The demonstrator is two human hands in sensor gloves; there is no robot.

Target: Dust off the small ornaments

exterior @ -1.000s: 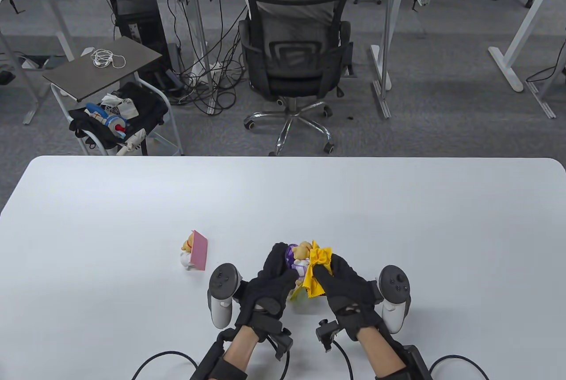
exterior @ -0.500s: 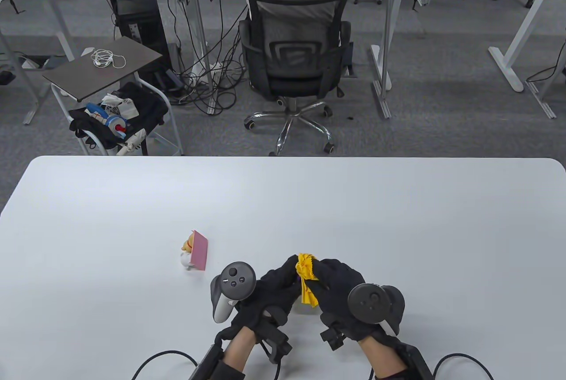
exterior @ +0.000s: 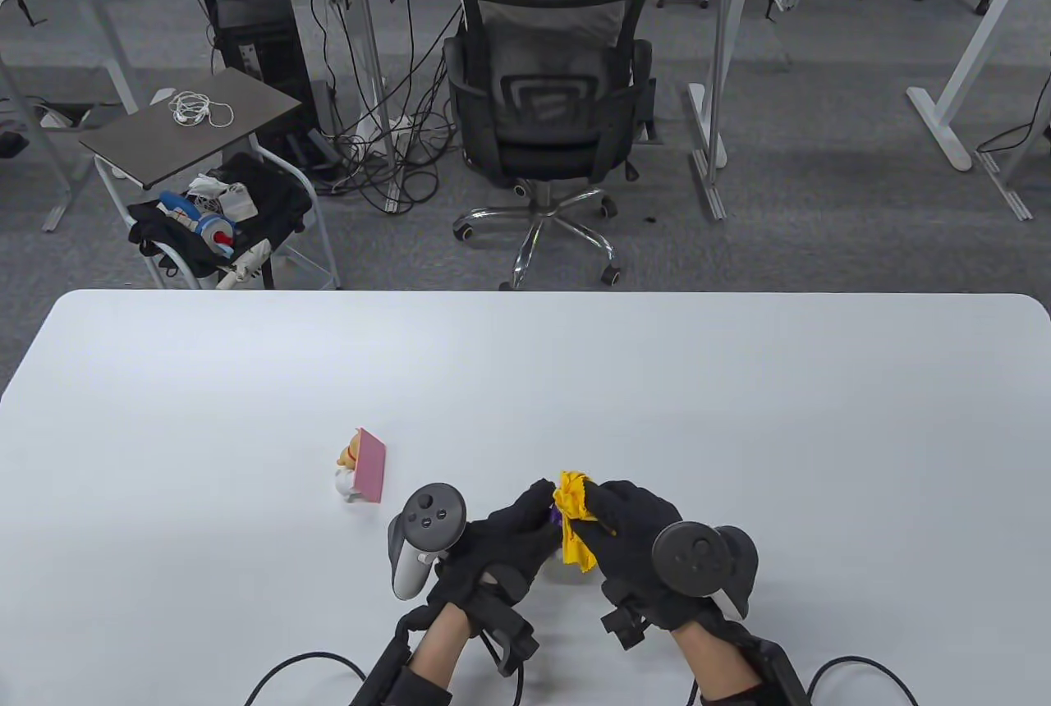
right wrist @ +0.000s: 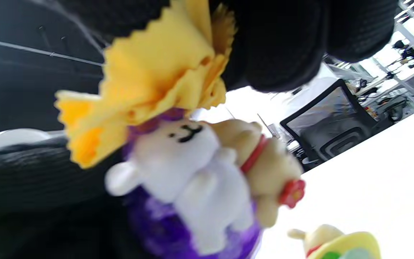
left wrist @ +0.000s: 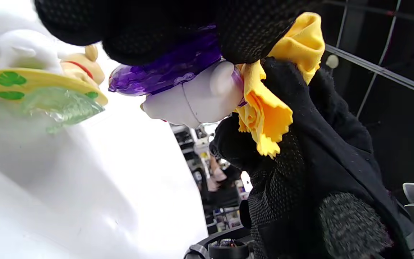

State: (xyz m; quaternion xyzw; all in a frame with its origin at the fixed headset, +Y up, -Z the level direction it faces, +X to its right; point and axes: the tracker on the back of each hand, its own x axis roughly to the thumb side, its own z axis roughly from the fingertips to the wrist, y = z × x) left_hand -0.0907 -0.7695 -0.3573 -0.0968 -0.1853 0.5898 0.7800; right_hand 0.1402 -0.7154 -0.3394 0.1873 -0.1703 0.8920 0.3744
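Left hand (exterior: 501,546) grips purple figurine (right wrist: 192,187); right hand (exterior: 636,546) pinches yellow cloth (exterior: 572,521).

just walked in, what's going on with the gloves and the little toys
A person in black sensor gloves is dusting small ornaments. The left hand holds a white and purple figurine above the table, while the right hand pinches a yellow cloth against it. A second ornament stands on the table to the left, untouched.
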